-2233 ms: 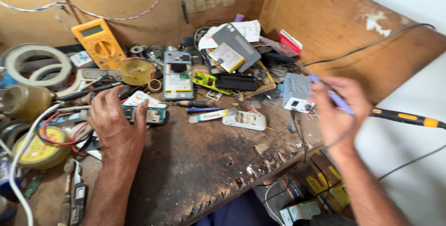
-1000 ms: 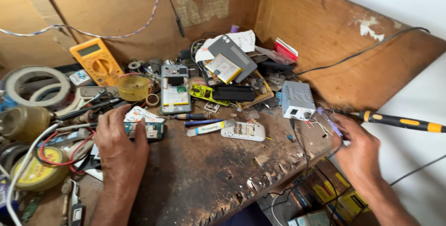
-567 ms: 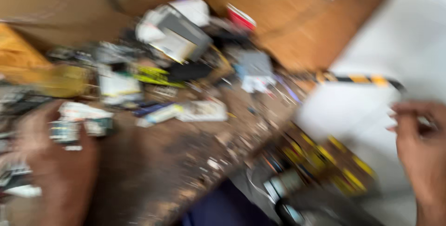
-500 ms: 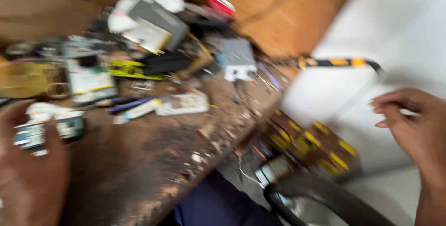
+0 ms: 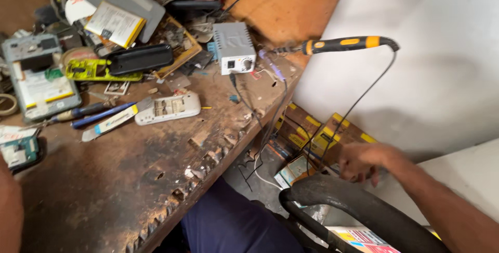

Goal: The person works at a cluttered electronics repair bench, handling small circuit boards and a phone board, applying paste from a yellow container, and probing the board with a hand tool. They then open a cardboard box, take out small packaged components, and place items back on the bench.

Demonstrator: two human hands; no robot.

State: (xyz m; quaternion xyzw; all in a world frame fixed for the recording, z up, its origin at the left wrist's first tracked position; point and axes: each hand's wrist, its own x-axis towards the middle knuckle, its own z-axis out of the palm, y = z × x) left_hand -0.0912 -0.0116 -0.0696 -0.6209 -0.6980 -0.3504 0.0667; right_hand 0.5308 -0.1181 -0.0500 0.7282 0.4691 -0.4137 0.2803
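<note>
At the far left edge, only the left forearm (image 5: 9, 209) showed; the hand itself lay out of view, so its grip could not be told. Just beside it a small green circuit board (image 5: 20, 151) lay on the worn wooden tabletop (image 5: 99, 190). Farther back sat an opened phone (image 5: 37, 76) with its insides bare, then a blue-handled screwdriver (image 5: 99, 115) and a white phone part (image 5: 167, 108) lying near each other. A black phone (image 5: 139, 58) rested across a yellow-green board (image 5: 88, 71). Toward the right end of the tabletop stood a small grey power box (image 5: 235, 47), with thin black wires (image 5: 270, 123) hanging over the edge. A soldering iron (image 5: 343, 44) with an orange and black handle jutted out past the edge, its cord dropping down. Below, the right hand (image 5: 366, 160) reached low beside the yellow and black cartons (image 5: 322, 133) on the floor, its fingers curled downward and blurred; whether they gripped anything could not be told. A black chair arm (image 5: 358, 209) curved in front.
</note>
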